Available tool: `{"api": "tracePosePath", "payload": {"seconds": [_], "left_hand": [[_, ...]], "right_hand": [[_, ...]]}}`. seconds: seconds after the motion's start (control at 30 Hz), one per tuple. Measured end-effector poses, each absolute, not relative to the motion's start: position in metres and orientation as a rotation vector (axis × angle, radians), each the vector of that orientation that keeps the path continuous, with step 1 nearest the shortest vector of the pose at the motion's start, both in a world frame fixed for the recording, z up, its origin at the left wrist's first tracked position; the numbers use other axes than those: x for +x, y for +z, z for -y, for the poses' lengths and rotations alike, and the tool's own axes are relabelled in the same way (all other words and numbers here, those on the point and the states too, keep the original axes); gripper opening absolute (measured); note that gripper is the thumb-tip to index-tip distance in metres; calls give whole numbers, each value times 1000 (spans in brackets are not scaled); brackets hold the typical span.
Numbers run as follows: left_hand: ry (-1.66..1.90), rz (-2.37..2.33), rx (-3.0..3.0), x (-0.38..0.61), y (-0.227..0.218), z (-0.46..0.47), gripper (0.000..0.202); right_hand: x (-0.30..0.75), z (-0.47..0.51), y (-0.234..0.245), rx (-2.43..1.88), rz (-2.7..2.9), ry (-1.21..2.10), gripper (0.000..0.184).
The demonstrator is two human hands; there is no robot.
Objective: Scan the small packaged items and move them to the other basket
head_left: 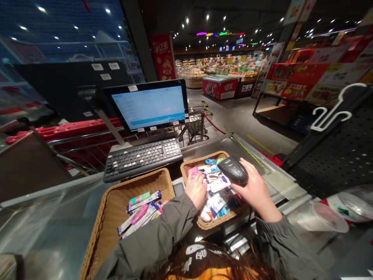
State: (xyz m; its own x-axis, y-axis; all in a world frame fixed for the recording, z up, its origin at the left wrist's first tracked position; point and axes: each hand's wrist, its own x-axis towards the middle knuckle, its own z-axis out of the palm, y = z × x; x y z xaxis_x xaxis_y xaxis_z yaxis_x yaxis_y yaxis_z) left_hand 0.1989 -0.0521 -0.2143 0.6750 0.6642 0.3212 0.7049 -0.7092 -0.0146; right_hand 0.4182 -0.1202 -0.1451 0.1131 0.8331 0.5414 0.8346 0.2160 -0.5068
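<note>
My right hand [256, 190] is wrapped round a black handheld barcode scanner [234, 170], which hovers over the right wicker basket [215, 224]. Inside that basket lies a heap of small packaged goods [217, 182], partly covered by the scanner and both hands. My left hand [197, 189] reaches into the basket's left side, its fingers curled closed on a small pink packet [192, 171]. The left wicker basket [106, 216] stands under my left forearm. It holds several slim wrapped packets [145, 217] and a pink oval item [140, 214]; my sleeve hides part of it.
A black keyboard [142, 157] and a lit monitor [151, 105] stand behind the baskets. On the right are a clear plastic tub [323, 217] and a white hanger [333, 111] on a black pegboard. A metal counter [55, 221] runs along the left.
</note>
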Motion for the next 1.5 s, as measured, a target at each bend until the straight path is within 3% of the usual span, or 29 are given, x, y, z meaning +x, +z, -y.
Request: {"api": "tracePosePath", "payload": {"seconds": [0.2, 0.3, 0.47, 0.73, 0.97, 1.13, 1.3, 1.5], "left_hand": [[-372, 1367, -2581, 203, -220, 21, 18], [-345, 1356, -2605, 208, -228, 9, 15], [-407, 1279, -2676, 205, -227, 7, 28], [-736, 1037, -2560, 138, -175, 27, 22], [-1035, 613, -2220, 61, -137, 42, 29], [-1000, 570, -2010, 15, -102, 50, 34], [-936, 533, -1854, -25, -82, 45, 32], [-877, 500, -1758, -48, -67, 51, 26]], "right_hand": [[415, 108, -145, -1526, 1701, 29, 56], [412, 103, -145, -1501, 1717, 47, 52], [413, 103, -145, -1518, 1713, 51, 52], [407, 106, -144, -1520, 1724, 32, 52], [387, 111, -130, -1424, 1849, 21, 54], [365, 112, -103, -1226, 1960, 75, 62], [332, 104, -80, -1116, 2141, 8, 46], [293, 101, -67, -1080, 2200, -15, 43]]}}
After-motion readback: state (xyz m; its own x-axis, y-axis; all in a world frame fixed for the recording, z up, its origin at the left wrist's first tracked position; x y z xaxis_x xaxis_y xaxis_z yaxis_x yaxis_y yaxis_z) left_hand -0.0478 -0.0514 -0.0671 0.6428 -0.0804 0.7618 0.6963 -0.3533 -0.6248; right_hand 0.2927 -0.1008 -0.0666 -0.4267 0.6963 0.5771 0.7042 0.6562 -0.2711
